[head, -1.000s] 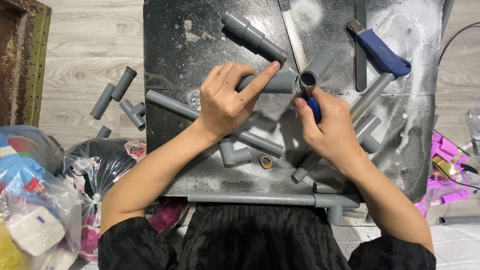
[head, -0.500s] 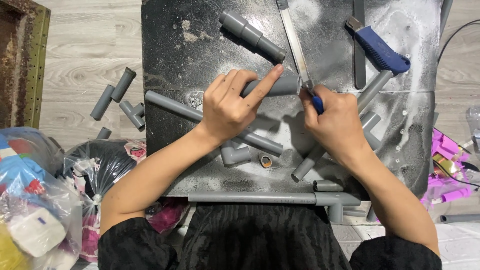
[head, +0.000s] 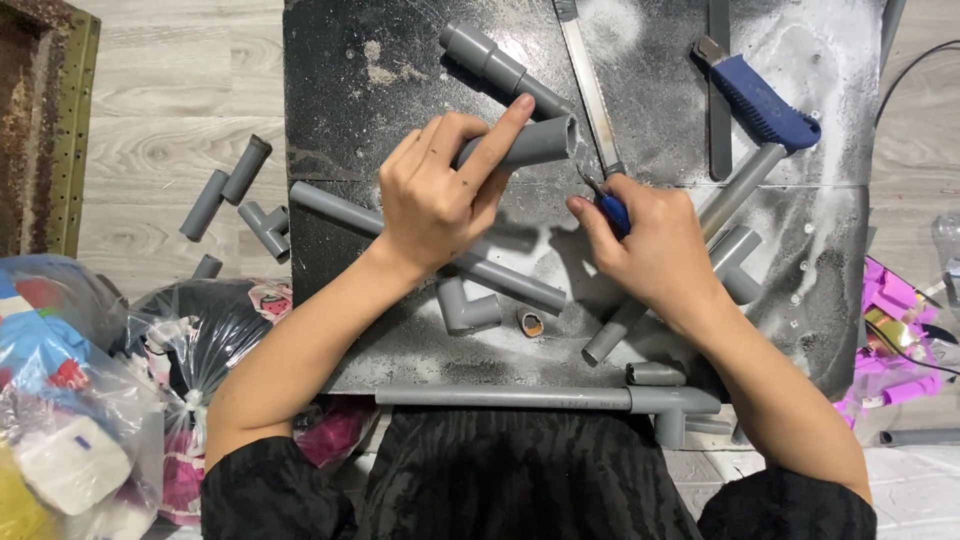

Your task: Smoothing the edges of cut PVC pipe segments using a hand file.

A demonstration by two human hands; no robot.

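My left hand (head: 440, 195) grips a short grey pipe piece (head: 535, 142), held level above the dark work board (head: 350, 90) with its open end facing right. My right hand (head: 655, 250) is closed around a small blue-handled tool (head: 612, 208) whose thin metal tip points up at the pipe's open end, just short of it. A long grey pipe (head: 330, 203) runs diagonally under my left wrist. A grey elbow fitting (head: 465, 310) and a small ring (head: 531, 323) lie on the board below my hands.
A blue-handled saw (head: 760, 100), a metal blade strip (head: 588, 85), a stepped grey pipe (head: 490, 58) and more pipes lie on the dusty board. A long pipe with a tee (head: 560, 398) lies at the near edge. Loose fittings (head: 245, 195) and plastic bags (head: 90, 400) sit left.
My left hand has lifted and turned the pipe piece so its open end points right. My right hand has dropped slightly lower and left, the tool tip now below the pipe's mouth.
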